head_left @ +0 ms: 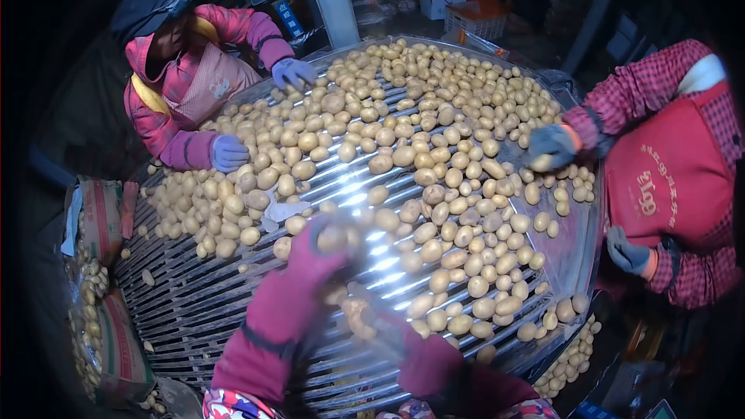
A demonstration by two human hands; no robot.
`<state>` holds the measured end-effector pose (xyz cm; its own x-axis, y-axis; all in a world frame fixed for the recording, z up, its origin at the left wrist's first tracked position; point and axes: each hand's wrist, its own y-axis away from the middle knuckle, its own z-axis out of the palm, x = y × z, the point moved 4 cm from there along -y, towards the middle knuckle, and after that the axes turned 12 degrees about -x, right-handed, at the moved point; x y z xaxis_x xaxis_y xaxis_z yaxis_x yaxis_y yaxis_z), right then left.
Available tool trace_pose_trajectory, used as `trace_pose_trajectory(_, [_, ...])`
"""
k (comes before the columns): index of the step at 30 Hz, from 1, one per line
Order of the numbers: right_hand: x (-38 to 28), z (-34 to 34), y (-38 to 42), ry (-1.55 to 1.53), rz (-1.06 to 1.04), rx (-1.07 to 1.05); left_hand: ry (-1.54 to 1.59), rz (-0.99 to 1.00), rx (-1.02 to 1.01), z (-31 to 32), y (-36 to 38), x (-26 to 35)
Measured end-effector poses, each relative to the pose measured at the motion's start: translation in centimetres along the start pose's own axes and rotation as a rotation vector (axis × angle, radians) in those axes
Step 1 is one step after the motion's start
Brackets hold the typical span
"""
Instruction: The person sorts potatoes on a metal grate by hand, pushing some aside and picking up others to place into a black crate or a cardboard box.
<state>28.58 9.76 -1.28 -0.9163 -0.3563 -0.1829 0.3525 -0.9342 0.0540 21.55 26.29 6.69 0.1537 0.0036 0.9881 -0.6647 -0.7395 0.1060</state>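
Many potatoes [458,155] lie spread over a slatted metal table [209,318]. My left hand [335,234], in a glove and blurred by motion, is curled round a potato [332,239] above the middle of the slats. Lower down, my right hand [384,330] is also gloved and smeared; a brownish potato [357,318] shows at its fingers, and I cannot make out whether they grip it. Whitish scraps [281,211] lie among the potatoes just left of my left hand.
Across the table at the left, a co-worker [190,81] has both gloved hands at the potatoes. Another co-worker [667,163] reaches in from the right. Filled sacks [120,341] stand at the left edge; a crate [475,25] is behind the table.
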Motion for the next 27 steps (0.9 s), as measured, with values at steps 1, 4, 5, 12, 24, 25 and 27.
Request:
trace_pose_trajectory(1, [0.4,-0.8,-0.1,-0.006,-0.001,-0.002,0.048,-0.075,-0.005,1.2,2.5,1.0])
trace_pose_trajectory(4, [0.3,-0.2,0.1,-0.053,0.026,0.017,-0.207,0.023,-0.07,2.7,7.9,0.6])
trace_pose_trajectory(5, [0.9,-1.5,-0.5,-0.026,0.044,0.058,-0.316,0.135,-0.053,3.1,9.1,0.0])
trace_pose_trajectory(12, [0.0,1.1,-1.0,0.28,0.024,-0.078,-0.439,0.252,0.067,5.0,11.9,0.2])
trace_pose_trajectory(24, [4.8,-1.8,1.2,-0.01,0.252,-0.154,-0.675,0.142,0.038,4.6,16.0,-0.3])
trace_pose_trajectory(25, [5.1,-1.9,0.9,-0.082,0.218,-0.123,-0.668,0.134,0.041,4.4,16.5,-0.5])
trace_pose_trajectory(27, [3.9,3.2,0.8,0.182,0.149,0.028,-0.722,0.126,0.056,3.9,16.8,-0.6])
